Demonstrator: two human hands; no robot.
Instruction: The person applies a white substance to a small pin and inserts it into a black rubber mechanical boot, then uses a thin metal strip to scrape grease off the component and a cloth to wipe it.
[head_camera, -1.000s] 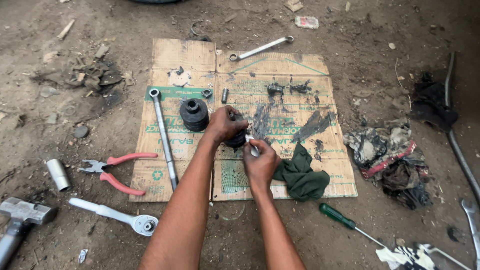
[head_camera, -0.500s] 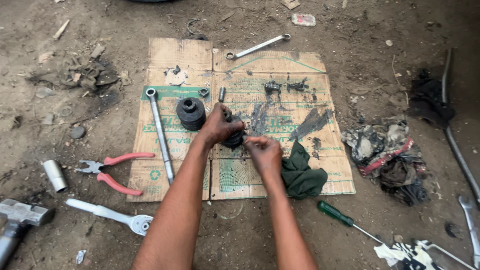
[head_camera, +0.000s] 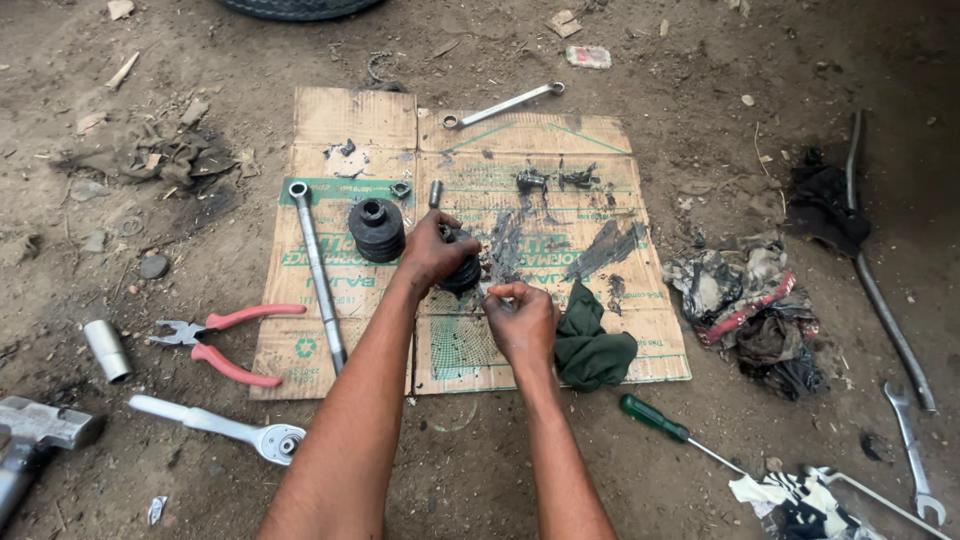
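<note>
Though half-hidden, boot (head_camera: 462, 272) (seemingly rubber) under left hand (head_camera: 432, 252)

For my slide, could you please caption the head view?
Left hand grips a black rubber boot on greasy cardboard; right hand pinches beside it.

Even, diffuse daylight; no glare. Shadows soft and short, lying close beside the long socket bar (head_camera: 317, 270) and pliers (head_camera: 222, 335) on the cardboard (head_camera: 520, 130). Focus sharp mid-frame. Slight softness and wide-angle stretch at the corners, notably the hammer (head_camera: 35, 430) lower left.
</note>
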